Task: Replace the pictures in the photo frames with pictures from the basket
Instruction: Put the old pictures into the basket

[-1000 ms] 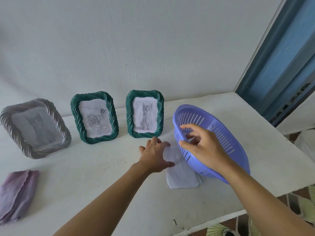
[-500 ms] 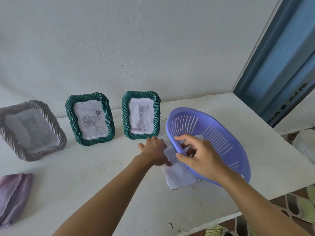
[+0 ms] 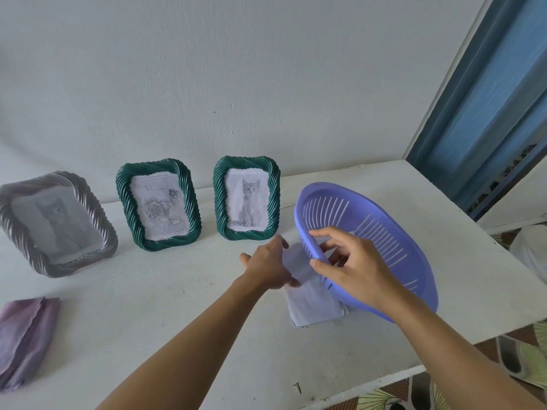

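White-painted tabletop (image 3: 177,306) stretches before you against a pale wall, with a blue door frame (image 3: 485,108) at the far right. Your right hand (image 3: 355,267) grips the purple basket (image 3: 384,241) by its near-left rim: the thumb (image 3: 318,264) presses the outer slotted wall and the other fingers curl over the rim into the bowl. The basket stands tilted, its left side raised off the table and its right side low by the table's edge. Beneath that raised side lies a small stack of white pictures (image 3: 313,303), face down as far as you can see, partly out in the open toward you and partly hidden under the basket. Your left hand (image 3: 268,267) sits knuckles-up at the stack's left edge, its fingertips touching the top sheet just beside the basket wall, the thumb out to the left and clear of the paper; you cannot tell whether those fingers pinch the sheet or only press on it. Behind your left hand, three frames stand in a row by the wall: a green frame with a kitten picture (image 3: 247,198) nearest the basket, a green frame with a rose picture (image 3: 158,204) in the middle, and a silver frame (image 3: 56,223) at far left, leaning back, holding a dim cat picture. A folded purple cloth (image 3: 23,338) lies at the table's near-left corner, well apart from both hands.
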